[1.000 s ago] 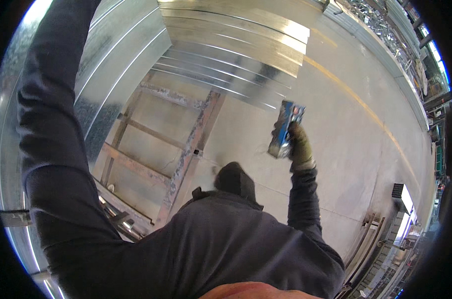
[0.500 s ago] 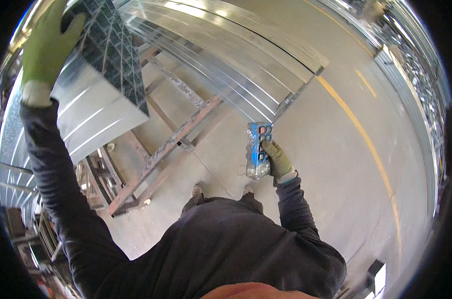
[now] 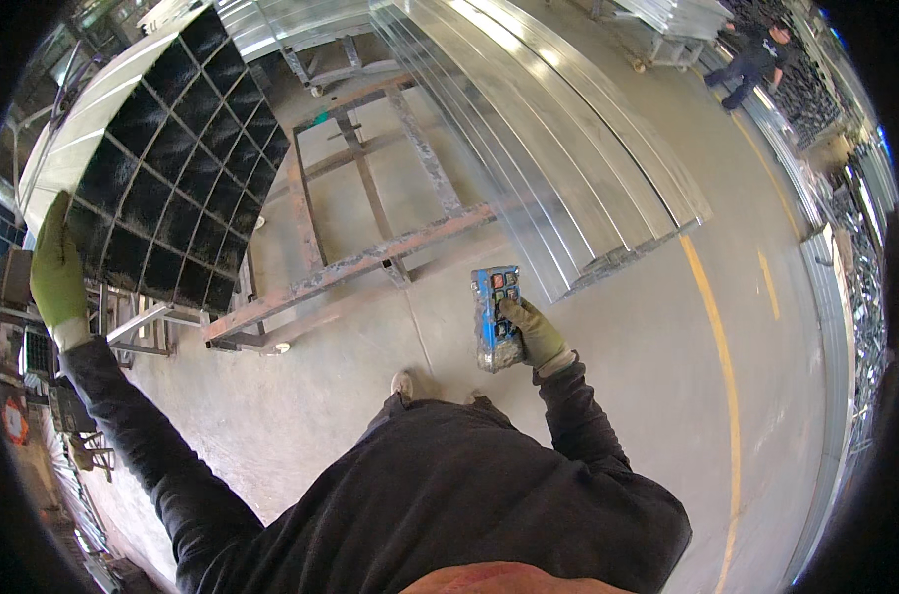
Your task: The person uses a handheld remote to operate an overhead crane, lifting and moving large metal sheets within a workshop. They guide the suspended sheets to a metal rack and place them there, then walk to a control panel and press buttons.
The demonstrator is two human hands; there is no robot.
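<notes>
A blue handheld remote control (image 3: 498, 307) with dark buttons and a red one is in my right hand (image 3: 537, 337), gloved in green. My thumb lies over the buttons, and the lower end of the remote looks wrapped in clear plastic. At the left, my gloved left hand (image 3: 57, 272) rests with straight fingers against the near side of a bundle of square metal tubes (image 3: 157, 173). The dark, hollow ends of the tubes face me in a grid. The bundle is at about the height of my raised hand; what holds it up is not visible.
A rusty steel frame (image 3: 350, 287) stands on the floor before me. Long shiny metal profiles (image 3: 578, 178) lie to its right. A yellow line (image 3: 724, 386) runs along the floor. Another person (image 3: 756, 61) stands far right, near stacked metal (image 3: 850, 317).
The tube bundle has turned so its open ends show more fully. My left hand has come lower along its side. My right hand still holds the remote, and the whole view has shifted.
</notes>
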